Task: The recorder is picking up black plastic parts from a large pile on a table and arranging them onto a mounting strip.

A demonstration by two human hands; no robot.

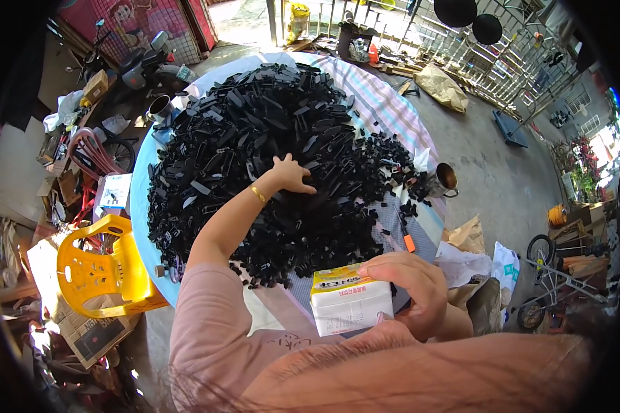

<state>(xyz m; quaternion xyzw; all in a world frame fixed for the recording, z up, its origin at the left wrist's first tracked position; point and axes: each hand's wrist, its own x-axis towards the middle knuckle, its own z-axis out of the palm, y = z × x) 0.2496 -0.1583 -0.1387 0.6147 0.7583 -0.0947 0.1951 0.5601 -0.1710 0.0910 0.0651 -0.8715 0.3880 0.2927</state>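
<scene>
A wide heap of black plastic pieces (255, 131), long flat ones and many small ones, covers most of the round table. Over the middle of the heap is my left hand (293, 173), its fingers spread and holding nothing. Whether the fingertips touch the pieces is hard to tell. A gold bracelet (258, 195) circles that wrist. Close to me, my right hand (420, 286) is wrapped around a small drink carton (353, 308), yellow on one side, its white end toward me. An orange-ended tool (409, 243) lies beyond the carton, at the heap's right edge.
A metal mug (441, 180) stands at the table's right edge, another metal cup (160, 108) at the far left. A yellow plastic chair (83, 275) is close by on the left. Bags (505, 266) lie to the right, and a motorbike (141, 65) stands behind the table.
</scene>
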